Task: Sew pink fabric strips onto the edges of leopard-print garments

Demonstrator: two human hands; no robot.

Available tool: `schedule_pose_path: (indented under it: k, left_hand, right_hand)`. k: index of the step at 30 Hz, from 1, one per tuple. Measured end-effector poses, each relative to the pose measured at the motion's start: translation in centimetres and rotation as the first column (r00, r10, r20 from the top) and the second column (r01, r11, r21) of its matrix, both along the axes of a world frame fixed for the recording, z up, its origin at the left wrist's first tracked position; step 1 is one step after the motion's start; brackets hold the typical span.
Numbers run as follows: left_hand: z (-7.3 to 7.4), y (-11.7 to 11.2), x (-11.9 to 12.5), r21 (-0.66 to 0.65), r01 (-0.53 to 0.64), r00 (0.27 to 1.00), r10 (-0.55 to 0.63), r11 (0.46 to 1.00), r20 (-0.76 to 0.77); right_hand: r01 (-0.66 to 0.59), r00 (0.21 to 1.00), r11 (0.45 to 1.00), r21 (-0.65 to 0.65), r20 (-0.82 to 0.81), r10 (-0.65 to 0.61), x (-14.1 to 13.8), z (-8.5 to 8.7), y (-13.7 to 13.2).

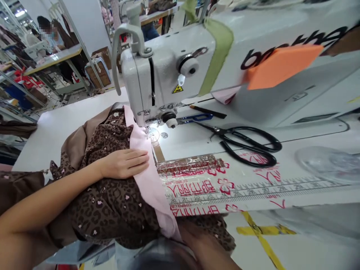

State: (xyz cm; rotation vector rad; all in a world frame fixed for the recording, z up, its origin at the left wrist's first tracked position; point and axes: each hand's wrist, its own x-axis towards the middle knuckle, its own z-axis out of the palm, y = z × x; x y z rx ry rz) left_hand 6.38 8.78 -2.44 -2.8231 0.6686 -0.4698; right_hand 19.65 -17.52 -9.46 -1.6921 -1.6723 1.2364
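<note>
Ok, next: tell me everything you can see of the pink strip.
The pink strip is pale, long and narrow, looks like plain cloth, and curves gently. It lies along the brown leopard-print cloth, running from beyond the presser foot down towards the person's body. The left hand lies flat across both cloth and strip; the right hand is blurred near its lower end, so any grip is unclear. Whether the foot presses on it is hard to tell.

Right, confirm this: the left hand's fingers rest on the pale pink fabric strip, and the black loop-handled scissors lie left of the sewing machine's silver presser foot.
Wrong side: the head view shows the black loop-handled scissors lying right of the silver presser foot. The left hand does have its fingers on the pale pink fabric strip.
</note>
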Motion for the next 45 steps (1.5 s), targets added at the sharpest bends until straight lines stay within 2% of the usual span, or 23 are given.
schedule_pose_path:
  k: [3,6,8,11,14,16,20,22,24,26,28,31,33,36,38,41,45]
  left_hand:
    - [0.8,-2.2,0.1,-0.005,-0.017,0.997,0.017,1.0,-0.07]
    - [1.5,-5.5,0.0,-0.09,-0.146,0.979,0.131,0.985,-0.157]
    - [1.9,-7.5,-0.3,-0.177,-0.261,0.954,0.226,0.949,-0.195]
    - [2.0,-9.6,-0.9,-0.249,-0.339,0.923,0.27,0.907,-0.274]
    - [1.9,-10.8,-1.6,-0.173,-0.309,0.917,0.244,0.935,-0.316]
    - [1.7,-11.3,-2.0,-0.123,-0.274,0.929,0.229,0.954,-0.291]
    - [1.0,-12.1,-2.7,-0.071,-0.176,0.97,0.16,0.982,-0.181]
    - [0.2,-12.6,-3.0,-0.002,-0.188,0.972,0.186,0.982,-0.147]
    - [-0.8,-13.4,-3.1,0.05,-0.227,0.968,0.231,0.973,-0.097]
    - [-1.6,-14.0,-3.1,0.008,-0.251,0.968,0.251,0.968,-0.012]
    - [-2.2,-14.4,-3.0,-0.105,-0.242,0.964,0.252,0.965,0.086]
    - [-2.3,-14.5,-2.9,-0.214,-0.207,0.957,0.243,0.955,0.159]
    - [-2.2,-14.5,-2.8,-0.247,-0.185,0.959,0.229,0.951,0.165]
    - [-2.5,-14.8,-2.9,-0.292,-0.196,0.946,0.259,0.936,0.196]
    - [-2.8,-15.0,-3.1,-0.302,-0.244,0.924,0.315,0.922,0.214]
    - [-3.4,-15.2,-3.4,-0.34,-0.264,0.915,0.346,0.903,0.21]
    - [-3.5,-15.4,-3.3,-0.368,-0.221,0.931,0.308,0.903,0.196]
  right_hand:
    - [0.06,0.986,0.99,0.125,-0.161,-0.039,-1.0,-1.4,0.2]
    - [0.141,0.952,0.967,0.212,-0.297,-0.074,-0.7,-0.4,0.1]
    - [0.134,0.933,0.96,0.245,-0.357,-0.04,-0.2,0.6,0.0]
    - [0.091,0.886,0.991,0.097,-0.463,-0.036,0.1,1.1,-0.1]
    - [0.142,0.882,0.987,-0.081,-0.442,-0.163,-0.3,0.4,-0.3]
    - [0.209,0.881,0.975,-0.078,-0.417,-0.223,-0.6,-0.1,-0.5]
    - [0.272,0.83,0.96,-0.069,-0.488,-0.27,-0.9,-0.4,-0.9]
    - [0.282,0.816,0.955,-0.093,-0.5,-0.29,-1.1,-0.2,-0.9]
    - [0.277,0.816,0.959,-0.062,-0.512,-0.269,-1.3,0.1,-0.9]
    - [0.248,0.824,0.968,0.037,-0.534,-0.191,-1.3,0.4,-0.8]
    - [0.306,0.843,0.94,0.148,-0.501,-0.196,-1.2,0.3,-0.7]
    - [0.519,0.827,0.828,0.215,-0.371,-0.422,-1.1,-0.8,-0.4]
    - [0.579,0.798,0.792,0.193,-0.331,-0.503,-1.2,-1.8,-0.1]
    - [0.559,0.796,0.817,0.139,-0.365,-0.483,-1.6,-2.7,0.7]
    - [0.506,0.81,0.857,0.102,-0.397,-0.431,-1.5,-2.6,1.0]
    - [0.38,0.844,0.923,0.066,-0.432,-0.317,-1.0,-1.1,1.0]
    - [0.263,0.882,0.964,0.031,-0.414,-0.227,-0.2,1.1,1.0]
